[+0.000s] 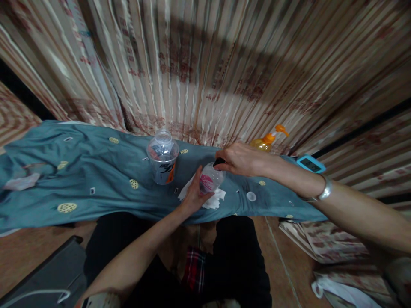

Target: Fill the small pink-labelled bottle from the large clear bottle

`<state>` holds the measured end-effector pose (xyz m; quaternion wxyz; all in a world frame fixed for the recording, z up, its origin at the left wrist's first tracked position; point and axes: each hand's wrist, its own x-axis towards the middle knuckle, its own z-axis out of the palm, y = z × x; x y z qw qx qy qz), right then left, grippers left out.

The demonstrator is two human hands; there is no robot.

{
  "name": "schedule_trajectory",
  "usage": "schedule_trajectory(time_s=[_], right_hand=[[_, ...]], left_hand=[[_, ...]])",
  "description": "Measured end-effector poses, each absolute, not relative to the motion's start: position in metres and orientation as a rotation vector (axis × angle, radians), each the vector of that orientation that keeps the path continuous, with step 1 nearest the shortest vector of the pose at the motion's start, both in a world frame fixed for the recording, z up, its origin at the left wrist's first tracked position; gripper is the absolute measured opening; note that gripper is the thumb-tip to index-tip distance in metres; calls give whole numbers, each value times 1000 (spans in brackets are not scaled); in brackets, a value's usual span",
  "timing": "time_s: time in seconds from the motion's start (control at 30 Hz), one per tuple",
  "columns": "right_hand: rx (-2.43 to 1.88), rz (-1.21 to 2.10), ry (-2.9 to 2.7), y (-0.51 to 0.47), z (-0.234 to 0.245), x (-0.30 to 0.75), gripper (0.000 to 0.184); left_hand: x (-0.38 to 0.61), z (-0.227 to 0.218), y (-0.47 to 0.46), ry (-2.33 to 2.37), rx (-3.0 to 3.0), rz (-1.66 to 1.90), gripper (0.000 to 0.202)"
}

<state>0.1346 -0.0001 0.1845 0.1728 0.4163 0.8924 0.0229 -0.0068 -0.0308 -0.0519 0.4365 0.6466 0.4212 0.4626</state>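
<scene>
My left hand (194, 193) is wrapped round the side of a small clear bottle (210, 179) with pink print, tilted over the cloth. At the bottle's top, my right hand (236, 159) is closed on a small black object (219, 162); I cannot tell if it is a cap or a tool. Crumpled white tissue (212, 203) lies beneath the bottle, partly hidden by my left hand. To the left stands a larger clear plastic bottle (163, 160) with an open-looking neck and an orange and black label. A small whitish disc (251, 196) rests on the cloth to the right.
A teal patterned cloth (112, 171) covers the narrow table. An orange pump bottle (261, 143) stands behind my right forearm. A blue-framed digital timer (311, 164) sits at the right end. Another white tissue (22, 182) lies far left. Striped curtain (192, 77) hangs behind.
</scene>
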Motion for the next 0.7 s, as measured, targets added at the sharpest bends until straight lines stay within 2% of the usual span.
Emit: schedule_trajectory(time_s=[0.1,0.3,0.4,0.6,0.7], right_hand=[[1210,85,2511,1,184,135,40],[1205,85,2500,1,183,134,33],[1238,108,2485,2,183,135,43],[1215,94,2473,1,180,135,32],[1283,156,2438,0,176,132,42]], left_hand=[[-7,-51,-31,1055,1595,1166,103],[-7,-54,-30,1037,1621,1179,103],[-6,-55,-30,1037,1622,1182,103],[-6,-52,-31,1031,1597,1177,102],[-6,-54,-30,1039,1609,1169,103]])
